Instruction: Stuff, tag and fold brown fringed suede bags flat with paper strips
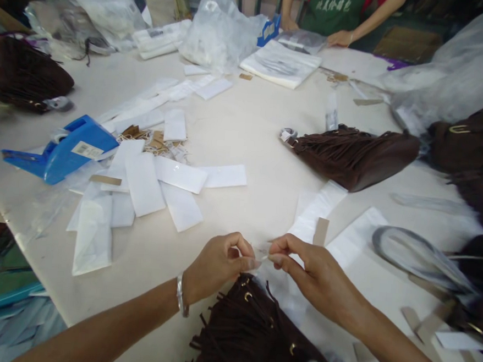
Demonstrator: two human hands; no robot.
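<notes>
A dark brown fringed bag [251,336] with gold-coloured eyelets lies at the bottom of the view, close in front of me. Just above its top edge, my left hand [223,265] pinches thumb and finger together; what sits between them is too small to make out. My right hand [308,265] is closed in a pinch beside it, on a small, thin white piece [265,257] that spans the short gap between both hands. Behind the right hand stands out a tan card strip [321,232].
White folded packets [144,185] and a blue tape dispenser [72,150] lie on the left. Another fringed bag [354,156] lies at the right, near a grey coiled strap [410,251]. Across the table [262,122], a person in a green apron [334,11] handles a plastic-wrapped item [303,41].
</notes>
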